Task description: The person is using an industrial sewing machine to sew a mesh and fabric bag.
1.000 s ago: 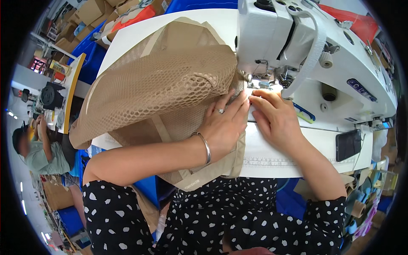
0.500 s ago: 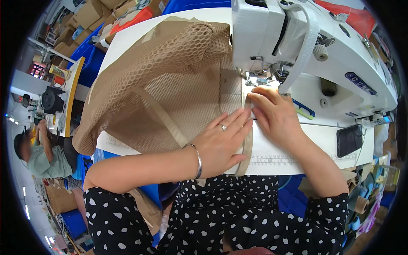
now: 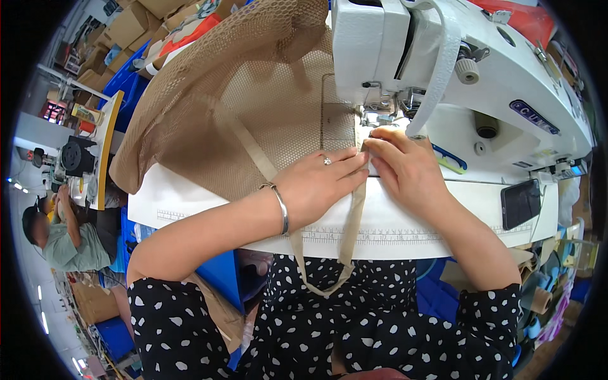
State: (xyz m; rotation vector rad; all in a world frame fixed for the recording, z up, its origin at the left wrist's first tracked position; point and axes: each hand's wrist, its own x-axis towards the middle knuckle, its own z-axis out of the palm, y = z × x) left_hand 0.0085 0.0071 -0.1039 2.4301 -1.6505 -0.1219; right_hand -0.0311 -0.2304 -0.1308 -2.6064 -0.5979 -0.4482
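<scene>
Brown mesh fabric (image 3: 266, 95) spreads over the left side of the white table, its far part bunched up. A beige fabric tape (image 3: 353, 225) runs along its right edge, up to the presser foot (image 3: 378, 118) of a white sewing machine (image 3: 494, 69). My left hand (image 3: 315, 185) rests on the mesh beside the tape, fingers stretched out, their tips at the tape. Close in front of the presser foot, my right hand (image 3: 408, 168) pinches the tape at the edge of the mesh. The tape's lower part hangs in a loop over the table's front edge.
On the right of the table lie a black phone (image 3: 520, 204), thread snips (image 3: 449, 159) with a blue handle, and a bobbin (image 3: 479, 148). A printed ruler (image 3: 405, 237) follows the table's front edge. Far left, another person (image 3: 76, 234) sits at a table.
The mesh has shifted away from me and slightly left, past the presser foot. My left hand has slid a little left, fingers closer together. The tape loop now hangs below the table edge.
</scene>
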